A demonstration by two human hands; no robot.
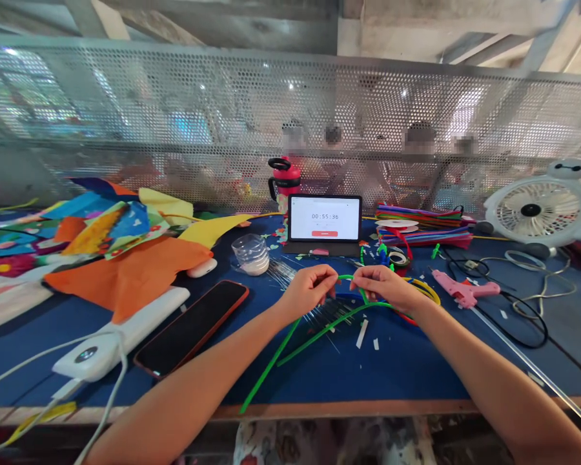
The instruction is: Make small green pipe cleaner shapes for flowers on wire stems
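Observation:
Both hands are raised over the middle of the blue table, fingertips a short gap apart. My left hand (314, 287) pinches a bright green pipe cleaner (271, 367), whose long end slants down to the table's front edge. Opposite it, my right hand (378, 284) has its thumb and fingers closed on the same green material. A short green stretch spans the gap between the fingertips, and another green length curves below both hands. Beneath them lie thin clear strands (326, 316) and white paper scraps (362, 334).
Left: a phone (193, 326), white power strip (126, 332), orange cloth (130, 271) and clear cup (252, 255). Behind: a tablet (325, 219) and red bottle (286, 177). Right: pipe cleaner bundles (423, 226), a pink glue gun (465, 289), cables and a fan (530, 210).

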